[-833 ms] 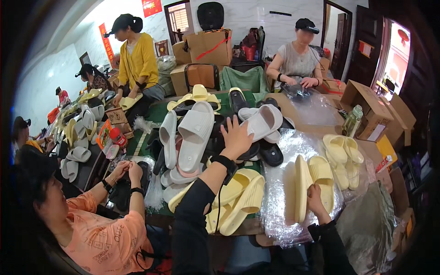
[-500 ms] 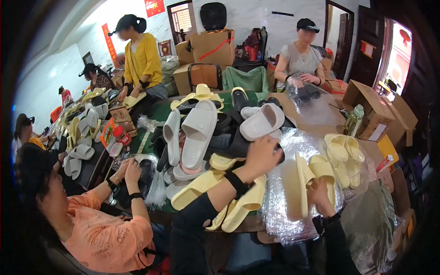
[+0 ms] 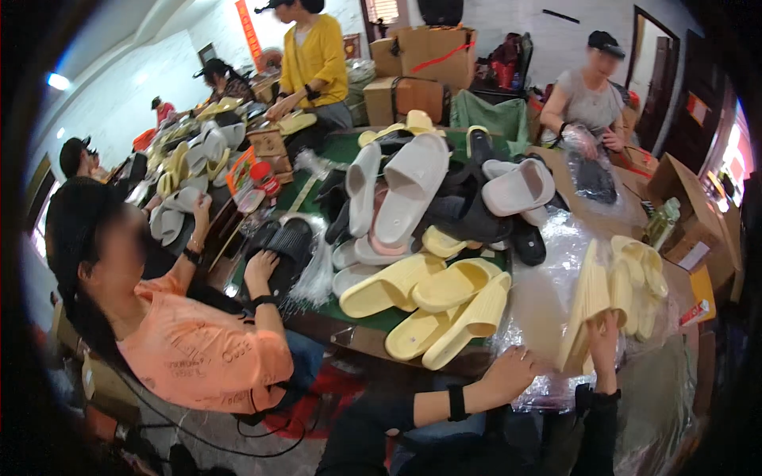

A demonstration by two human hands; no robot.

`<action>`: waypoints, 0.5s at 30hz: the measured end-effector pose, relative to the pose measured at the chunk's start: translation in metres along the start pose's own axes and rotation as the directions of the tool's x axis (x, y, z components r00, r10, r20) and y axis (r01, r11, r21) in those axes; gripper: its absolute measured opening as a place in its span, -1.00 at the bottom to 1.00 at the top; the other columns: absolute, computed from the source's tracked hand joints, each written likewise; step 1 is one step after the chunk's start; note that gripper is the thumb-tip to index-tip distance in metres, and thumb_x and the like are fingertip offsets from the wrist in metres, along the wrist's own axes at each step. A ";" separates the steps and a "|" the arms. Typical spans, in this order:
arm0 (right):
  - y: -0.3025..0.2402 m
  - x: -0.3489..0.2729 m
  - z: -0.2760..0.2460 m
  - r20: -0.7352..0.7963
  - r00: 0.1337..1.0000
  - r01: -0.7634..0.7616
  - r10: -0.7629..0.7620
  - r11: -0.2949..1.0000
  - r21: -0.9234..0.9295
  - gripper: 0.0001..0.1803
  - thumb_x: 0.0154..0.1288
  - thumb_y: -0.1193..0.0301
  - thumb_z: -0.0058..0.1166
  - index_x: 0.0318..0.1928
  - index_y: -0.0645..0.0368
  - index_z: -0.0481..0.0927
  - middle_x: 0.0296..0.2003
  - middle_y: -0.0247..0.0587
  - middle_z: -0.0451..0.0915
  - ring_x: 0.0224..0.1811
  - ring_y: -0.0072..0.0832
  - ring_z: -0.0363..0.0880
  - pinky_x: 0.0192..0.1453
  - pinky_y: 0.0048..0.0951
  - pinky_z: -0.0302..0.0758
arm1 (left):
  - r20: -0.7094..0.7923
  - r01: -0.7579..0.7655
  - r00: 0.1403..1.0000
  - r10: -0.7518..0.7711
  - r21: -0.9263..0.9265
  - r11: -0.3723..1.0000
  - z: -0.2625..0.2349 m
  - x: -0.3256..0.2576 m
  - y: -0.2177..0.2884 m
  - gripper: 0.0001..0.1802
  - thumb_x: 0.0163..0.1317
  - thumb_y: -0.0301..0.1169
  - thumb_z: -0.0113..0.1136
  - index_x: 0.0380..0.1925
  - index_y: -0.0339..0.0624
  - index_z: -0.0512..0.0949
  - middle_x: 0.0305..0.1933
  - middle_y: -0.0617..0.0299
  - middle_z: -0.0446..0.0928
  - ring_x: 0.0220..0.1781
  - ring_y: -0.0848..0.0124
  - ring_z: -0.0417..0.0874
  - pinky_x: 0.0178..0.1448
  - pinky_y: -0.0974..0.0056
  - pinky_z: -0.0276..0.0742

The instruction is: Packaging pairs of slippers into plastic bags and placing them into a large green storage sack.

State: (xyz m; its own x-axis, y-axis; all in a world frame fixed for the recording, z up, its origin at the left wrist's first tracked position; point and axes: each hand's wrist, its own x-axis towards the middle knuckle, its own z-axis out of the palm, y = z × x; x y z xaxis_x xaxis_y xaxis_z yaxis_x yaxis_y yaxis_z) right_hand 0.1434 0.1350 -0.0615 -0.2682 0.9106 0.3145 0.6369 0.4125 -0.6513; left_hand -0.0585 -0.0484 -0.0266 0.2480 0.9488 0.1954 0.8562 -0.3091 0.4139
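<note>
Right hand (image 3: 605, 339) grips yellow slipper (image 3: 583, 305) on edge, apparently steadying it over plastic bags (image 3: 559, 258); can't tell if left hand (image 3: 512, 374) grips.

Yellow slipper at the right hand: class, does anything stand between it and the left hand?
Nothing visible stands between the left hand and the yellow slipper at the right hand; the clear plastic sheets only lie beneath.
</note>
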 end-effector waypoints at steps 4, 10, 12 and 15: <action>0.027 -0.029 -0.024 -0.038 0.982 0.186 -0.183 0.973 0.137 -0.48 0.24 0.38 0.00 0.18 0.30 0.26 0.25 0.05 0.23 0.27 -0.24 0.21 0.31 -0.35 0.13 | -0.238 0.040 0.971 -0.002 0.156 0.987 0.049 -0.011 -0.001 -0.62 0.04 -0.42 0.00 -0.12 -0.38 0.45 0.07 -0.13 0.38 0.17 0.01 0.37 0.24 0.03 0.28; 0.006 -0.048 -0.041 -0.079 0.995 -0.013 0.062 0.860 0.511 -0.21 0.20 0.37 0.11 0.37 0.21 0.02 0.22 -0.10 0.29 0.18 -0.39 0.33 0.22 -0.37 0.28 | -0.263 0.027 0.965 0.002 0.104 0.994 0.069 -0.013 -0.006 -0.55 0.15 -0.35 -0.04 0.03 -0.36 0.40 0.27 -0.20 0.21 0.35 -0.01 0.18 0.37 -0.02 0.09; 0.001 -0.053 -0.050 -0.052 0.998 -0.007 0.038 0.873 0.488 -0.20 0.19 0.36 0.12 0.37 0.21 0.02 0.23 -0.08 0.28 0.18 -0.37 0.33 0.24 -0.34 0.29 | -0.301 -0.010 0.953 0.024 0.048 0.999 0.079 -0.007 -0.010 -0.53 0.18 -0.33 -0.05 0.09 -0.28 0.37 0.31 -0.18 0.16 0.37 -0.02 0.14 0.40 -0.03 0.03; -0.035 -0.061 -0.064 0.035 0.999 -0.043 0.031 0.882 0.470 -0.15 0.12 0.41 0.15 0.36 0.23 0.00 0.24 0.02 0.24 0.21 -0.29 0.31 0.28 -0.28 0.28 | -0.030 0.058 0.998 -0.059 -0.019 0.998 0.095 -0.007 -0.019 -0.52 0.20 -0.29 -0.06 0.13 -0.19 0.35 0.35 -0.14 0.10 0.38 -0.01 0.11 0.42 -0.01 -0.01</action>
State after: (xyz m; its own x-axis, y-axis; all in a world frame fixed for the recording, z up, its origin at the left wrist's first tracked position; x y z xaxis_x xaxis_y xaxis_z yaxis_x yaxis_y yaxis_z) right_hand 0.1836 0.0638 -0.0139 -0.2736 0.9231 0.2701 0.2337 0.3362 -0.9123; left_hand -0.0333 -0.0435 -0.1199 0.1832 0.9630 0.1974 0.8603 -0.2543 0.4419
